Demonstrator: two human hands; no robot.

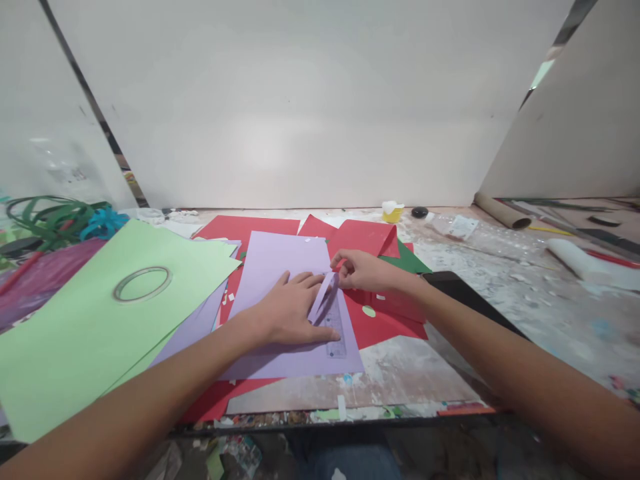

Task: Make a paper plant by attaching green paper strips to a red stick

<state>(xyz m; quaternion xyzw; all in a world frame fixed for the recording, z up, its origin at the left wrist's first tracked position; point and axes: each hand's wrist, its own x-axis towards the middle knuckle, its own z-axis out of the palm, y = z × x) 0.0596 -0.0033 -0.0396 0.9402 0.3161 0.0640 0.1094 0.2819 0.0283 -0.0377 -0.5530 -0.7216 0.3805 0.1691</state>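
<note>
My left hand (295, 310) lies flat with fingers spread on a light purple sheet of paper (280, 260). Its thumb reaches over a clear plastic ruler (336, 343) placed lengthwise near the sheet's right side. A narrow purple paper strip (320, 303) rises in a bend beside my left fingers. At the strip's upper end, my right hand (363, 270) is closed in a pinch, with its fingertips on the strip by the sheet's right edge. Part of the ruler is hidden beneath my left hand and the strip.
Red paper (395, 317) lies under the purple sheet. Light green sheets (75, 313) on the left carry a tape roll (143, 285). A dark flat object (465, 300) lies beneath my right forearm. Behind stand a yellow tub (393, 213) and a cardboard tube (503, 210).
</note>
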